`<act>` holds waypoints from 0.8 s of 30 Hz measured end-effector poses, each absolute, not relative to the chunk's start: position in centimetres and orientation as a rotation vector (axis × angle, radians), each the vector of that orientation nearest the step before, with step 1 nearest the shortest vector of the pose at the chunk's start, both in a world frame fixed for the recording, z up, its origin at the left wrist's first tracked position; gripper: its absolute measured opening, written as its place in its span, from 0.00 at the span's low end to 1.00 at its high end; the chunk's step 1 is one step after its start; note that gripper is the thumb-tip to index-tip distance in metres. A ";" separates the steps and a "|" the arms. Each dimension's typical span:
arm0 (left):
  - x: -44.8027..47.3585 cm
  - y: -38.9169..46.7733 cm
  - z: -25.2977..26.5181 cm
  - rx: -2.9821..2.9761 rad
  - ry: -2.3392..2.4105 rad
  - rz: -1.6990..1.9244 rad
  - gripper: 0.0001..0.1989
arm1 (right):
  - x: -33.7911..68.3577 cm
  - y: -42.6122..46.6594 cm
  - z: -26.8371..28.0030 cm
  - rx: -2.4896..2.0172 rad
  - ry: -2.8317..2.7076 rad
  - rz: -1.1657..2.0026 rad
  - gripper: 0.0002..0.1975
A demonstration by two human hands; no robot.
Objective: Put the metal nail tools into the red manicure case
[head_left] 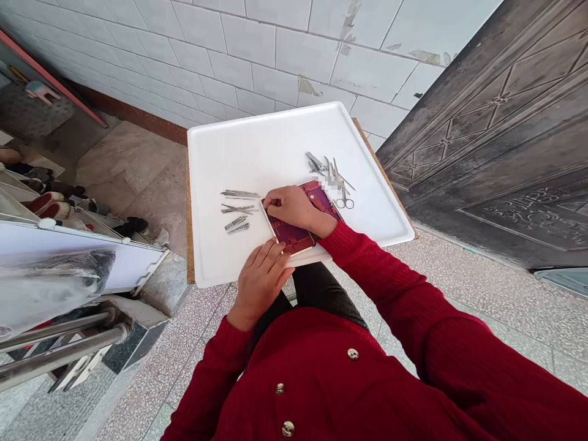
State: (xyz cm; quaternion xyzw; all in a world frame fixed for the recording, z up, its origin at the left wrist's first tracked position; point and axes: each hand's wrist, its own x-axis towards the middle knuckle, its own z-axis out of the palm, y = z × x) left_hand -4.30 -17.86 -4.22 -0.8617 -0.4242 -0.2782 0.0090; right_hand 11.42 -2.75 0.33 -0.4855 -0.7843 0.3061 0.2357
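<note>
A manicure case [301,241] with a dark red and purple inside lies open near the front edge of the white tabletop. My right hand [294,207] reaches across it, fingertips pinched together at its far left part; whatever they hold is hidden. Stretched fingers of my left hand [264,266] rest on the case's near left edge. Left of the case lie slim metal tools [239,194], tweezers-like pieces [237,209] and nail clippers [236,223]. Beyond its right side are small scissors [344,203] and more nail clippers [316,162] in a loose cluster, partly blurred by a pixelated patch.
The white tabletop [257,141] has a raised rim and stands on a wooden board. Behind it is a white tiled wall [248,49]. A dark metal door [496,135] is at the right. Shoes [50,205] on a rack and a metal rail [64,349] are at the left.
</note>
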 end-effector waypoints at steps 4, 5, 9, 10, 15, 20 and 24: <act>-4.3 -17.9 -4.1 -2.710 -1.321 -0.873 0.12 | 10.7 -2.8 1.6 -1.345 -2.261 0.751 0.10; -4.3 -17.8 -4.1 -2.708 -1.316 -0.877 0.12 | 10.3 -2.7 2.0 -1.341 -2.314 0.725 0.10; -4.3 -17.8 -4.3 -2.681 -1.289 -0.902 0.12 | 8.1 -2.2 3.2 -1.329 -2.533 0.621 0.10; -4.3 -17.8 -4.3 -2.675 -1.282 -0.912 0.12 | 7.5 -2.1 3.3 -1.329 -2.577 0.590 0.10; -4.3 -17.9 -4.4 -2.677 -1.299 -0.919 0.12 | 5.6 -1.7 3.7 -1.354 -2.724 0.413 0.12; -4.3 -17.8 -4.3 -2.681 -1.305 -0.912 0.12 | 5.3 -1.6 3.2 -1.344 -2.794 0.364 0.13; -4.3 -17.8 -4.4 -2.693 -1.315 -0.904 0.12 | 5.2 -1.3 2.9 -1.334 -2.776 0.364 0.12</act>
